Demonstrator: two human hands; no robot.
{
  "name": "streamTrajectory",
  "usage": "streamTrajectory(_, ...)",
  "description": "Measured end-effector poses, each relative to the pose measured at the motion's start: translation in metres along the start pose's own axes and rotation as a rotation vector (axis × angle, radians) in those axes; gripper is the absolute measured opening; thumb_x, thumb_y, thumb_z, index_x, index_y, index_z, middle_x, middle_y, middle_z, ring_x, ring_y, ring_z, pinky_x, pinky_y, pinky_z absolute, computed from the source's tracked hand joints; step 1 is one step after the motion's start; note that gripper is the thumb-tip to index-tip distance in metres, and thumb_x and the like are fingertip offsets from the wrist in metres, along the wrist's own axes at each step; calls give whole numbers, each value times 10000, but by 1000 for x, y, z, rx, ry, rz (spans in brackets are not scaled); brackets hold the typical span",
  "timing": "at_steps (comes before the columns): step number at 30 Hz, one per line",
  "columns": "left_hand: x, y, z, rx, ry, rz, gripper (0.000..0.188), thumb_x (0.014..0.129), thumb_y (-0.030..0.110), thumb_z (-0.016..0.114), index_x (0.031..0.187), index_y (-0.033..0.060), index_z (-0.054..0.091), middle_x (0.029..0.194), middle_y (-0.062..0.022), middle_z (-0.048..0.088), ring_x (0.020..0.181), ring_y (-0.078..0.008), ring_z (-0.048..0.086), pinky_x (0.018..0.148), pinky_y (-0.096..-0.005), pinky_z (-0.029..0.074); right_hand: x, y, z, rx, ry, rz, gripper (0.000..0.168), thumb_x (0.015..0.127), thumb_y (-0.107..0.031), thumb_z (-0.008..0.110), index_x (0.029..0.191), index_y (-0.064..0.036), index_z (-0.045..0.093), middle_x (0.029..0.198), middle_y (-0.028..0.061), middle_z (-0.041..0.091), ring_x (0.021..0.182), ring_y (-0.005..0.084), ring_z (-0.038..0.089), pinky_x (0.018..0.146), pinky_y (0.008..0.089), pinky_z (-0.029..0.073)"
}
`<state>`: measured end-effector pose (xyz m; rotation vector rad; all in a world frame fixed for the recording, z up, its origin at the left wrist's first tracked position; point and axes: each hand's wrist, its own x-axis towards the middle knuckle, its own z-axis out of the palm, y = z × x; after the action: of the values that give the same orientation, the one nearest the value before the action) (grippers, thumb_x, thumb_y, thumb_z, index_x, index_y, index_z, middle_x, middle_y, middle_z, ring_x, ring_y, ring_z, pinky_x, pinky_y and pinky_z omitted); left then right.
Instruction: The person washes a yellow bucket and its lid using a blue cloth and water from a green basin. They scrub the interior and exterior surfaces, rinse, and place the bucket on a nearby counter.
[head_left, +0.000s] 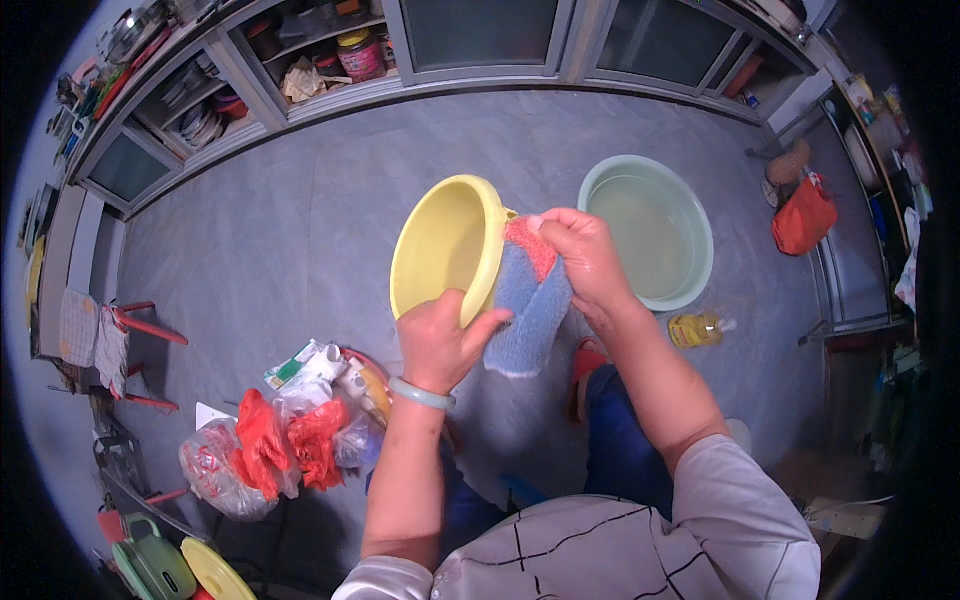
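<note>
My left hand (442, 337) grips the near rim of a yellow plastic basin (450, 240), which is tilted on its side in front of me. A bracelet circles that wrist. In my right hand (581, 251) the top of a blue and red fluffy cloth (529, 315) is pinched; the cloth hangs along the basin's outer side, close to my left thumb. Beyond my right hand, a pale green basin (649, 232) holding cloudy water stands on the floor. A yellow bottle (696, 330) with a pale cap lies near it.
Plastic bags and packets (292, 435) are heaped at the lower left. Cabinets with sliding doors (480, 37) line the far wall. A red-legged stool (150, 326) stands at the left. An orange-red bag (804, 217) hangs by the rack at the right.
</note>
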<state>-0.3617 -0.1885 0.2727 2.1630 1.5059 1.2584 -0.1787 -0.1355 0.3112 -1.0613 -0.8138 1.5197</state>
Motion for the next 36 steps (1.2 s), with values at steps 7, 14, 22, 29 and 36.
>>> streamTrajectory(7,1,-5,8,-24,-37,-143,255,819,223,711,741,20,577,587,-162,567,527,-332,576,478,-365,429,7,-37,-48,21,59,-152,127,873,-120,613,882,4,633,771,39,638,671,86,585,625,227,483)
streamTrajectory(14,4,-2,12,52,-101,-126,265,784,269,714,715,45,592,581,-154,578,531,-328,590,494,-395,458,-12,-37,-33,-647,-1,-667,141,864,-109,603,987,-60,651,919,54,640,743,149,599,687,293,501)
streamTrajectory(22,0,16,9,78,-181,-1,272,771,190,733,641,22,563,548,-143,540,472,-291,530,460,-351,406,11,-6,-44,-1161,-411,-565,224,805,-129,522,952,-69,679,957,124,654,923,280,550,804,394,473)
streamTrajectory(29,-7,10,0,-373,-255,-336,179,779,140,686,699,-7,623,557,-142,554,475,-236,530,493,-333,418,37,0,-96,-725,-528,178,253,847,-161,474,955,-53,676,881,66,660,902,164,576,776,329,464)
streamTrajectory(36,3,-4,-8,-836,-61,-601,203,868,133,606,718,-5,605,653,37,559,582,-39,454,517,-215,353,21,-10,-86,-84,-533,153,329,906,-192,531,1179,-21,602,1158,92,614,1066,148,564,953,292,419)
